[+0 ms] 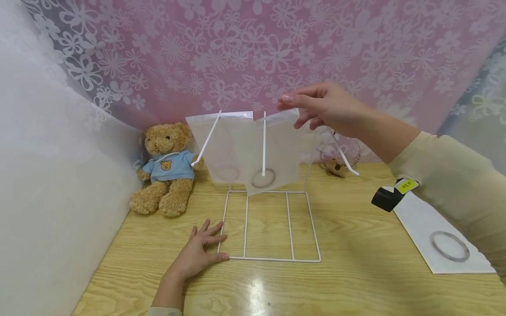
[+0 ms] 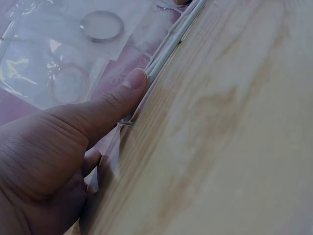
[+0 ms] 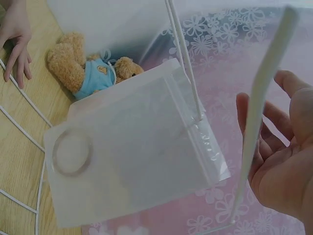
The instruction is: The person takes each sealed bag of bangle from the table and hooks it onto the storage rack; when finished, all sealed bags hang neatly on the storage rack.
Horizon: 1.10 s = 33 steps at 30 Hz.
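Two clear zip bags hang on prongs of a white wire display rack [image 1: 276, 260]. A bangle shows inside the middle bag [image 1: 276, 153], and a fainter one in the left bag [image 1: 221, 149]. My left hand [image 1: 199, 252] rests at the rack's front left corner, fingers spread and thumb [image 2: 129, 90] along the front wire. Beside the middle bag's top edge is my right hand [image 1: 324, 107], fingers loosely bent. In the right wrist view that hand [image 3: 283, 152] is apart from the bag [image 3: 137, 142] and holds nothing; the right prong [image 3: 259, 93] crosses in front of it.
A teddy bear [image 1: 168, 169] in a blue top sits left of the rack. A small plush animal [image 1: 336, 166] is behind the right prong [image 1: 344, 156]. On the table's right side, a bangle [image 1: 450, 246] lies on a flat white piece [image 1: 419, 232]. A flowered curtain [image 1: 245, 52] hangs behind.
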Available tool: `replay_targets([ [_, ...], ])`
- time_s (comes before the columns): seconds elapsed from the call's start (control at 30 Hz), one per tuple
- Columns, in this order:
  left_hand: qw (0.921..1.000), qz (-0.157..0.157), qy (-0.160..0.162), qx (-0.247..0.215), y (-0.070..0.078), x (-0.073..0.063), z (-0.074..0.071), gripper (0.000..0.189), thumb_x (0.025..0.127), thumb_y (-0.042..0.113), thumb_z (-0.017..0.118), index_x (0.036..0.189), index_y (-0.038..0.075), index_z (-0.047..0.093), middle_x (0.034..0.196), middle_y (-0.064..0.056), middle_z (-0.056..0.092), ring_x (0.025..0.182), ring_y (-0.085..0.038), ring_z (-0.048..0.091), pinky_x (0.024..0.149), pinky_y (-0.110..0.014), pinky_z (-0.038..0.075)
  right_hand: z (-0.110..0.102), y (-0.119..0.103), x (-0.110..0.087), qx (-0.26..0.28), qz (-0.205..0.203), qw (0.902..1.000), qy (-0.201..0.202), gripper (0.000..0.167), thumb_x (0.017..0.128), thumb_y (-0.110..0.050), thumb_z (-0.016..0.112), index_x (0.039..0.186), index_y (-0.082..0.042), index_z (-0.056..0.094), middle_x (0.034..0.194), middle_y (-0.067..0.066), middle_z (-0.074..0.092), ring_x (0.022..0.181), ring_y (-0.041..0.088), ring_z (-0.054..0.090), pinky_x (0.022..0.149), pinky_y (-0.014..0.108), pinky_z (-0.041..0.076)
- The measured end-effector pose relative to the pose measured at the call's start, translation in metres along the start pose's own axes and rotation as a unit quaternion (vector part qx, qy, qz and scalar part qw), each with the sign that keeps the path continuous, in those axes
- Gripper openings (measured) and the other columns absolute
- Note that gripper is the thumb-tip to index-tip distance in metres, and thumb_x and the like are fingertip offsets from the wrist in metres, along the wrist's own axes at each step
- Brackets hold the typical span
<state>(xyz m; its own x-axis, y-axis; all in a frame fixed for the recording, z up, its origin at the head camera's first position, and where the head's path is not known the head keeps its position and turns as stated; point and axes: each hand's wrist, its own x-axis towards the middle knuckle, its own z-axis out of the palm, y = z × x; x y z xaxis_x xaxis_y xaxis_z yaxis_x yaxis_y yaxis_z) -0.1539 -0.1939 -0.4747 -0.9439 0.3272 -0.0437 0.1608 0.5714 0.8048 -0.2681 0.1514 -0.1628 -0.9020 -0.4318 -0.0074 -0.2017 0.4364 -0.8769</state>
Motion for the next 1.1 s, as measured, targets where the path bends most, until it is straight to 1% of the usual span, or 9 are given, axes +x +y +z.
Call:
replay_targets([
  [0.17, 1.0, -0.001, 0.002, -0.005, 0.0, 0.0, 0.0, 0.062, 0.077, 0.035, 0.085, 0.132, 0.011, 0.066, 0.16, 0.0, 0.037, 0.157, -0.031, 0.005, 0.123, -0.057, -0.016, -0.006, 0.0, -0.011, 0.013, -0.019, 0.9997, 0.002, 0.047, 0.098, -0.046, 0.061, 0.131, -0.014, 0.066, 0.134, -0.003, 0.065, 0.092, 0.016, 0.061, 0.068, 0.026, 0.046],
  [0.33, 1.0, -0.005, 0.003, -0.005, -0.001, 0.0, 0.0, 0.063, 0.077, 0.036, 0.084, 0.132, 0.011, 0.066, 0.16, 0.001, 0.037, 0.157, -0.03, 0.004, 0.123, -0.056, -0.016, -0.014, 0.007, -0.022, 0.05, -0.009, 0.9986, 0.016, 0.042, 0.098, -0.04, 0.063, 0.133, -0.016, 0.066, 0.133, -0.003, 0.064, 0.092, 0.013, 0.053, 0.059, 0.021, 0.042],
  [0.43, 1.0, -0.006, 0.002, -0.003, -0.002, -0.001, 0.001, 0.063, 0.077, 0.037, 0.084, 0.132, 0.012, 0.066, 0.16, 0.002, 0.037, 0.157, -0.03, 0.004, 0.124, -0.056, -0.016, -0.019, 0.013, -0.028, 0.053, -0.008, 0.9982, 0.026, 0.038, 0.098, -0.036, 0.064, 0.132, -0.018, 0.067, 0.132, -0.002, 0.063, 0.088, 0.012, 0.05, 0.055, 0.02, 0.042],
  [0.53, 1.0, -0.007, 0.001, -0.002, -0.004, -0.002, 0.001, 0.063, 0.078, 0.037, 0.084, 0.132, 0.013, 0.066, 0.16, 0.002, 0.037, 0.157, -0.03, 0.004, 0.123, -0.056, -0.016, -0.024, 0.02, -0.034, 0.053, -0.018, 0.998, 0.029, 0.035, 0.099, -0.03, 0.064, 0.132, -0.018, 0.067, 0.13, -0.002, 0.062, 0.083, 0.01, 0.05, 0.055, 0.021, 0.043],
  [0.63, 1.0, -0.005, 0.001, 0.0, -0.004, -0.002, 0.0, 0.062, 0.078, 0.037, 0.084, 0.132, 0.013, 0.066, 0.16, 0.002, 0.037, 0.157, -0.031, 0.005, 0.123, -0.056, -0.016, -0.031, 0.025, -0.04, 0.054, -0.025, 0.9976, 0.034, 0.034, 0.1, -0.025, 0.064, 0.133, -0.017, 0.067, 0.128, -0.003, 0.063, 0.082, 0.01, 0.052, 0.059, 0.022, 0.047],
  [0.77, 1.0, -0.004, 0.002, 0.002, -0.004, -0.002, -0.001, 0.063, 0.078, 0.037, 0.084, 0.133, 0.013, 0.066, 0.16, 0.003, 0.037, 0.157, -0.031, 0.005, 0.123, -0.056, -0.016, -0.041, 0.034, -0.048, 0.055, -0.018, 0.9973, 0.046, 0.035, 0.099, -0.023, 0.064, 0.134, -0.018, 0.066, 0.129, -0.007, 0.065, 0.082, 0.01, 0.056, 0.063, 0.022, 0.051],
  [0.9, 1.0, -0.004, -0.001, 0.005, -0.003, -0.002, -0.001, 0.063, 0.079, 0.038, 0.083, 0.134, 0.014, 0.065, 0.16, 0.005, 0.035, 0.157, -0.029, 0.004, 0.124, -0.055, -0.016, -0.052, 0.046, -0.056, 0.072, -0.006, 0.9957, 0.058, 0.034, 0.099, -0.022, 0.064, 0.133, -0.018, 0.067, 0.13, -0.009, 0.066, 0.079, 0.01, 0.057, 0.06, 0.024, 0.05],
  [1.1, 1.0, 0.004, -0.006, -0.006, -0.001, -0.003, 0.0, 0.062, 0.079, 0.036, 0.083, 0.133, 0.012, 0.065, 0.161, 0.002, 0.036, 0.157, -0.032, 0.003, 0.123, -0.058, -0.016, -0.062, 0.071, -0.072, 0.095, 0.007, 0.9915, 0.088, 0.03, 0.1, -0.02, 0.063, 0.128, -0.019, 0.07, 0.124, -0.011, 0.068, 0.08, 0.01, 0.058, 0.058, 0.026, 0.047],
])
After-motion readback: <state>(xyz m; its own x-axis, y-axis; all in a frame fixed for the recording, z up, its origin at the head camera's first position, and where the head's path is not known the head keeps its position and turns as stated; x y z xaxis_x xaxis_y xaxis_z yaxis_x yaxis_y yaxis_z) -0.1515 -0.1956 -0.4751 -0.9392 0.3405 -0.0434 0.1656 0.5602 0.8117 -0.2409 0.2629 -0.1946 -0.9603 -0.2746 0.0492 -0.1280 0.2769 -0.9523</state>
